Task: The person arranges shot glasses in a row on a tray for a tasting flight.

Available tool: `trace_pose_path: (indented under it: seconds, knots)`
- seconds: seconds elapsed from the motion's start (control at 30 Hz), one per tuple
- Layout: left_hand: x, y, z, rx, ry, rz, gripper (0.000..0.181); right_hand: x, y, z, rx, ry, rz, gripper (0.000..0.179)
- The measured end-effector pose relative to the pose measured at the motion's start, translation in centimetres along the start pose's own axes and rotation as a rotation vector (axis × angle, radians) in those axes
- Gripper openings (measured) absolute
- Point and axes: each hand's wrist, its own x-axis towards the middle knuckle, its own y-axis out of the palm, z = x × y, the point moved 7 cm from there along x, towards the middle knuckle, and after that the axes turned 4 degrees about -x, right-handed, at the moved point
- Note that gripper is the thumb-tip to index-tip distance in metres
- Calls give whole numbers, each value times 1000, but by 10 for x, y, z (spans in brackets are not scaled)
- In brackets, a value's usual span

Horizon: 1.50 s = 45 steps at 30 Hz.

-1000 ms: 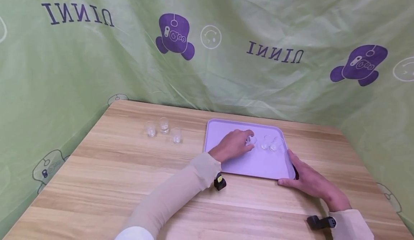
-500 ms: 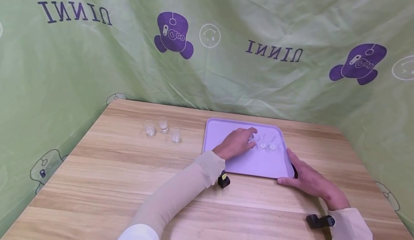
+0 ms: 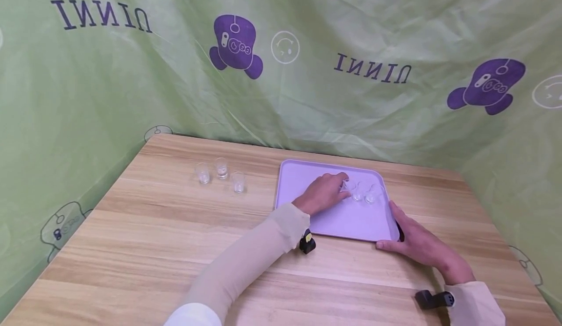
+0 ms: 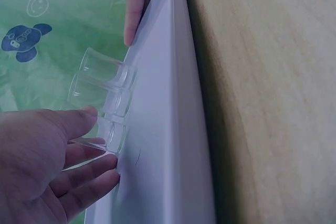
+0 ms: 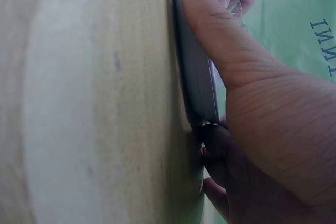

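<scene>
My left hand reaches over the lilac tray and holds a small clear shot glass between thumb and fingers. The glass is upright with its base at the tray's surface. Just right of it stand two similar shot glasses, close together in a row. At the tray's near right corner my right hand grips the rim, thumb along the front edge and fingers along the right side. In the right wrist view the thumb presses the tray's edge, while the other fingers are in shadow beside the corner.
Three more shot glasses stand on the wooden table, left of the tray. A green printed cloth hangs right behind the table and along its sides.
My left hand has slid a little to the right over the tray with the shot glass, up to the other two. The right hand stays at the tray's corner.
</scene>
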Motion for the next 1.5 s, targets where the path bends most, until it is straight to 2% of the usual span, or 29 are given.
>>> trace_pose_path:
  seconds: [0.33,0.7,1.03,1.5]
  knots:
    - [0,4,2,25,-42,12,41,0,0,1,-1,2,7,118]
    - [-2,5,3,11,-71,22,43,0,1,1,-2,1,6,118]
    - [-5,4,4,-72,-100,50,52,-1,1,0,-8,-8,-11,117]
    - [-13,-6,6,-30,-106,36,63,0,2,0,6,16,4,119]
